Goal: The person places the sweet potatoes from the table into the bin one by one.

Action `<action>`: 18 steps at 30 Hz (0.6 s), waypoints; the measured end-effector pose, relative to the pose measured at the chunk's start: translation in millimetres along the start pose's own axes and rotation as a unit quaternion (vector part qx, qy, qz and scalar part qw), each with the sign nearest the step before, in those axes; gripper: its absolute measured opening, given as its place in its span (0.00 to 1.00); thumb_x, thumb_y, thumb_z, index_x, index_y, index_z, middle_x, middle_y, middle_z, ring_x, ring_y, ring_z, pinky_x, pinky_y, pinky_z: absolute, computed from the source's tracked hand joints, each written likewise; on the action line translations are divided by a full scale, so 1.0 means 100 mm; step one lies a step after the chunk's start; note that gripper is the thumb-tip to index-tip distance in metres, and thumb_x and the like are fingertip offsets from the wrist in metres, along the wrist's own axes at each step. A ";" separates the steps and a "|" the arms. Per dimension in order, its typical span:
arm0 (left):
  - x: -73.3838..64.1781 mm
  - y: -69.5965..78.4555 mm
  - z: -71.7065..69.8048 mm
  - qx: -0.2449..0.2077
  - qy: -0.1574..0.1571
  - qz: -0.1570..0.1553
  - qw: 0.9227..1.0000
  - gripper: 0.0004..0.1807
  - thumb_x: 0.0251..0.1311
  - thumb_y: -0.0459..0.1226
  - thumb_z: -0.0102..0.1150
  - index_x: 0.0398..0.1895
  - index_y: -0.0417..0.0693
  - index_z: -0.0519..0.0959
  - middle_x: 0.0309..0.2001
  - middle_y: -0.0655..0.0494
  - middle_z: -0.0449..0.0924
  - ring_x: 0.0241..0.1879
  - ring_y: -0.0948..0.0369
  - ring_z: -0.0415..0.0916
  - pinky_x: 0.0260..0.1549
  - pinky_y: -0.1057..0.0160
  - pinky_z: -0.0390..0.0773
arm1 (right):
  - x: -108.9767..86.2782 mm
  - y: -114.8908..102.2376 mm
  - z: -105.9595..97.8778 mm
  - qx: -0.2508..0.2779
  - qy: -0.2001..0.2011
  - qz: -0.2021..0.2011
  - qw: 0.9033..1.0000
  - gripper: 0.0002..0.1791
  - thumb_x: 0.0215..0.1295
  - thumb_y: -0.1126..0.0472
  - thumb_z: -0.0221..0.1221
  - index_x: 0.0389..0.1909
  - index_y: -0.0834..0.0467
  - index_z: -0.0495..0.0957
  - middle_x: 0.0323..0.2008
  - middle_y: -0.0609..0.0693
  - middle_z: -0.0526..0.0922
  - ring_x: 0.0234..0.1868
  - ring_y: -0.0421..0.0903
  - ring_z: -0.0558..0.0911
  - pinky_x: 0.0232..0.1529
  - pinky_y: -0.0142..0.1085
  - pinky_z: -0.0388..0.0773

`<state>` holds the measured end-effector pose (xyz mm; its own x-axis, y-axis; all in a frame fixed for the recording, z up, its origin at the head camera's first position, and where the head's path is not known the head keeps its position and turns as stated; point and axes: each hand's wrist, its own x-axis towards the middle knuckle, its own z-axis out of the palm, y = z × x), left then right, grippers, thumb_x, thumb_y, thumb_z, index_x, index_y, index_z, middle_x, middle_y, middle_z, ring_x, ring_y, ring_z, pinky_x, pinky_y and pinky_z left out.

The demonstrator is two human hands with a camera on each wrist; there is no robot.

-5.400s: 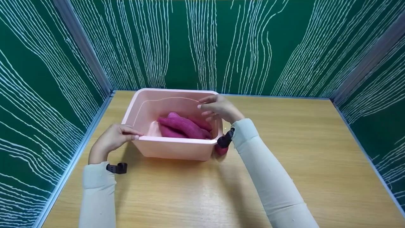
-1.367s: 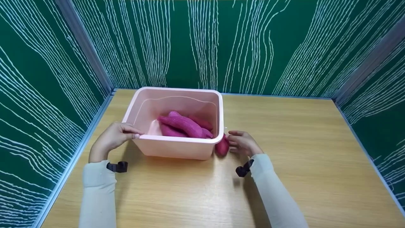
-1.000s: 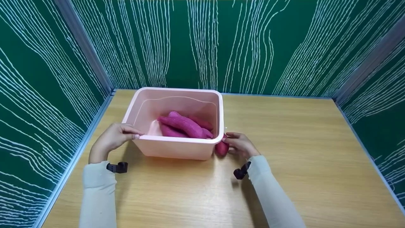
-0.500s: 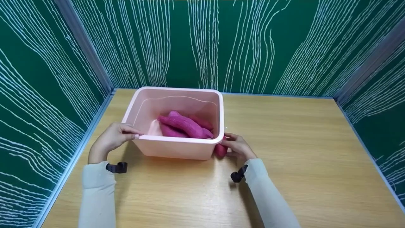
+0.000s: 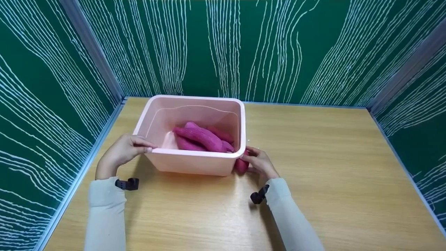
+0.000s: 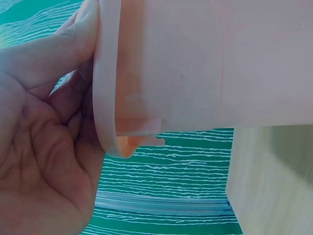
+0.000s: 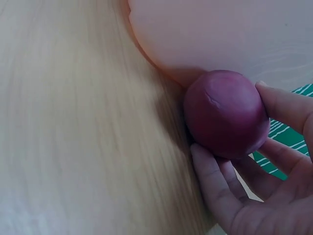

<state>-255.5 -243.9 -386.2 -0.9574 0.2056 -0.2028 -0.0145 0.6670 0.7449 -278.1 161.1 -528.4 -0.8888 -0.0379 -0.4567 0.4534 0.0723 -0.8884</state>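
A pink plastic bin [image 5: 191, 164] stands on the table at centre left, with several purple sweet potatoes [image 5: 205, 138] lying in it. My left hand [image 5: 122, 153] pinches the bin's rim [image 6: 105, 98] at the near left corner, thumb on one side. Close against the outside of the bin's right wall is a darker, smooth red-purple sweet potato [image 5: 241, 166]. My right hand [image 5: 261, 163] holds it, thumb and fingers curled round its sides. In the right wrist view the rounded end of this sweet potato [image 7: 226, 113] faces the camera, low beside the table; its far end is hidden.
The wooden table [image 5: 331, 174] extends to the right and toward me. Green walls [image 5: 271, 52] with white wavy lines enclose it at the back and both sides, joined by grey metal posts [image 5: 94, 48].
My right hand has gone from above the bin down to its right side, then closed round the sweet potato there. My left hand has kept to the rim.
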 end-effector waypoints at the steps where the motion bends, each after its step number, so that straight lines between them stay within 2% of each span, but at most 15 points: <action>1: 0.00 0.00 0.00 0.000 -0.001 -0.002 1.000 0.12 0.61 0.30 0.59 0.47 0.42 0.84 0.55 0.38 0.78 0.61 0.43 0.65 0.62 0.41 0.68 | 0.00 0.00 0.01 -0.001 0.003 0.002 1.000 0.35 0.63 0.62 0.61 0.71 0.55 0.62 0.66 0.57 0.65 0.62 0.53 0.70 0.51 0.43 0.80; 6: 0.01 0.00 0.00 0.003 0.000 -0.001 1.000 0.11 0.61 0.31 0.60 0.47 0.43 0.84 0.57 0.39 0.77 0.61 0.43 0.65 0.62 0.41 0.68 | -0.01 0.00 0.05 -0.007 0.019 0.001 1.000 0.35 0.63 0.61 0.61 0.70 0.54 0.63 0.66 0.56 0.66 0.60 0.51 0.70 0.49 0.40 0.81; 13: 0.00 -0.01 0.01 0.013 0.009 0.022 1.000 0.10 0.60 0.31 0.61 0.44 0.42 0.85 0.52 0.40 0.81 0.57 0.45 0.68 0.59 0.44 0.72 | -0.03 0.03 0.05 0.013 0.021 -0.011 1.000 0.33 0.63 0.61 0.61 0.69 0.56 0.64 0.66 0.56 0.66 0.60 0.50 0.71 0.45 0.39 0.83; 18: 0.01 0.00 0.00 0.006 0.002 0.005 1.000 0.11 0.61 0.33 0.61 0.46 0.44 0.85 0.55 0.40 0.79 0.60 0.44 0.67 0.61 0.43 0.70 | -0.03 0.04 0.03 0.013 0.027 -0.001 1.000 0.34 0.62 0.60 0.62 0.69 0.54 0.65 0.66 0.55 0.67 0.60 0.50 0.71 0.47 0.39 0.82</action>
<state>-256.2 -243.9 -386.8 -0.9584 0.2100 -0.1936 -0.0017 0.6737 0.7390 -273.6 158.4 -530.6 -0.8918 0.0153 -0.4523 0.4525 0.0462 -0.8906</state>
